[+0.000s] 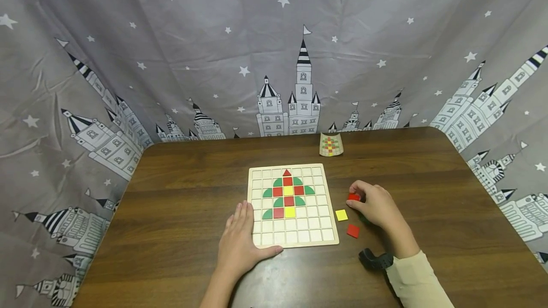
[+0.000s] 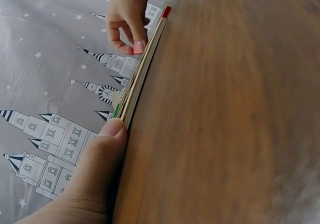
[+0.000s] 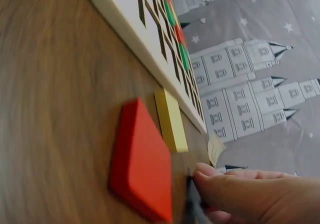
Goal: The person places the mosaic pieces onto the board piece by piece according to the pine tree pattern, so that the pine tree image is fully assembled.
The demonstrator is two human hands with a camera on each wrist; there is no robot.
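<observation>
A wooden grid board (image 1: 314, 235) lies on the table, with red, yellow and green tiles set in a tree-like pattern. My left hand (image 1: 239, 241) rests at its lower left corner, fingers straight along the left side and thumb along the near edge. To the right of the board, my right hand (image 1: 376, 206) pinches a red tile (image 1: 353, 197) between thumb and fingertips. Below that hand a green piece (image 1: 365, 219) shows partly. A loose yellow square tile (image 1: 341, 215) and a red square tile (image 1: 353, 231) lie between board and right wrist.
A small pattern card (image 1: 331, 145), slightly curved, lies at the table's back edge. A black strap-like device (image 1: 376, 259) is on the right wrist. Behind the brown table (image 1: 184, 189) hangs a grey curtain (image 1: 205, 23) with castles and stars.
</observation>
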